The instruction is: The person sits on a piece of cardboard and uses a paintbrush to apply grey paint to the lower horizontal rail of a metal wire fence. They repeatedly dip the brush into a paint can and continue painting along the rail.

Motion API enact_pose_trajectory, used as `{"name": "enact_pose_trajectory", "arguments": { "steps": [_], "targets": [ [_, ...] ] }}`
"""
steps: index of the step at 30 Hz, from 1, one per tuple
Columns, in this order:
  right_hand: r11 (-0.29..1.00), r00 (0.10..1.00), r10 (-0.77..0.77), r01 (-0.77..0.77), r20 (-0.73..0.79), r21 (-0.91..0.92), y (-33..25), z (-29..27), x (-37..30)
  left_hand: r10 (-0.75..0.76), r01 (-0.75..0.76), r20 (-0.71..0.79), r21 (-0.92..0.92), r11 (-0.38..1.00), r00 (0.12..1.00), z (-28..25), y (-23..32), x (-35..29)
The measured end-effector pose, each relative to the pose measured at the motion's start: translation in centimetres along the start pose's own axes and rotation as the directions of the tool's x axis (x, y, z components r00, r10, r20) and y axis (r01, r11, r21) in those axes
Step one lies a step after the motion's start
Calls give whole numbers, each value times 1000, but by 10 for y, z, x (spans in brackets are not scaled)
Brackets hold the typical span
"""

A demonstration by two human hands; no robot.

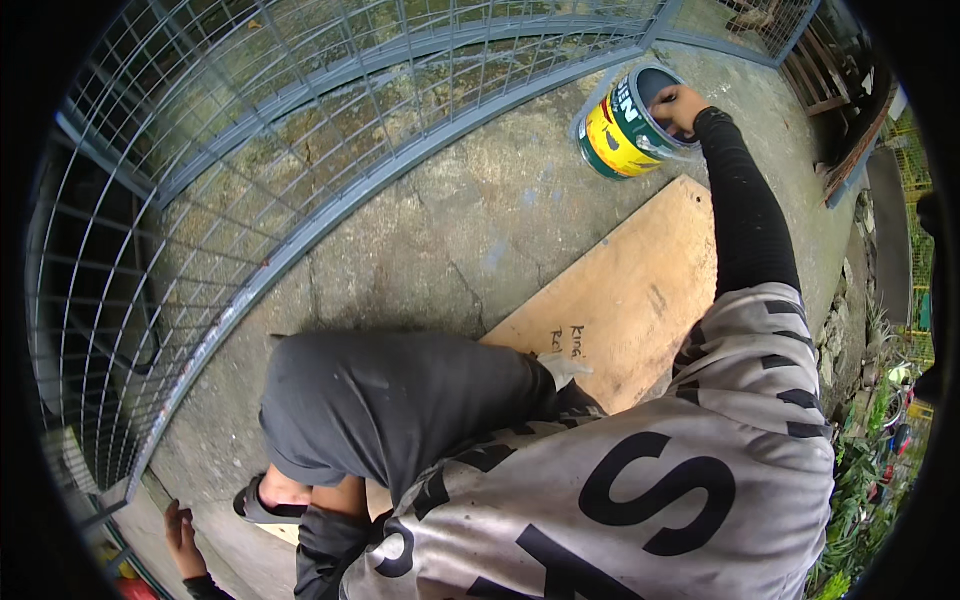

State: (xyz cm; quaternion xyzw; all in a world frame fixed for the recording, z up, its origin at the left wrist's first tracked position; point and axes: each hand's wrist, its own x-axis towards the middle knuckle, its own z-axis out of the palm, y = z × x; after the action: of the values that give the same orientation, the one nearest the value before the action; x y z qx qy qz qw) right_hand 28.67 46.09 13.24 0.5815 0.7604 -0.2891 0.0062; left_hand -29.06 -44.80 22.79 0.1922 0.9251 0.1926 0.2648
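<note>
My right arm stretches far forward, and my right hand (680, 108) dips into the mouth of a paint can (612, 145). The can is green and yellow, stands on the concrete and has a grey-blue inside. Those fingers are curled together; whatever they grip is hidden within the can. At the lower left, my left hand (183, 541) hangs near the floor beside my sandalled foot (276, 498). Its fingers are loosely bent and apart, with nothing in them.
A grey-blue metal frame with wire mesh (385, 165) curves along the left and far side. A plywood board (620, 285) with handwriting lies on the concrete floor (440, 240) beneath and beside me. Wooden slats (815, 85) stand far right; plants (860, 520) grow at the right edge.
</note>
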Motion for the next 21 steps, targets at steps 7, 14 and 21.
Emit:
{"name": "enact_pose_trajectory", "arguments": {
  "steps": [7, 14, 21],
  "targets": [
    [936, 867, 48, 134, -495, 326, 9, -36, -58, -284, 218, -194, -305, 927, 939, 35, -109, -84],
    [773, 675, 272, 272, -686, 573, -3, -8, -115, -117, -20, -270, -457, 889, 956, 31, -145, -68],
    [964, 530, 156, 101, -834, 245, -11, 14, -110, 9, -200, -377, -473, 858, 926, 59, -68, -102]
  ]
}}
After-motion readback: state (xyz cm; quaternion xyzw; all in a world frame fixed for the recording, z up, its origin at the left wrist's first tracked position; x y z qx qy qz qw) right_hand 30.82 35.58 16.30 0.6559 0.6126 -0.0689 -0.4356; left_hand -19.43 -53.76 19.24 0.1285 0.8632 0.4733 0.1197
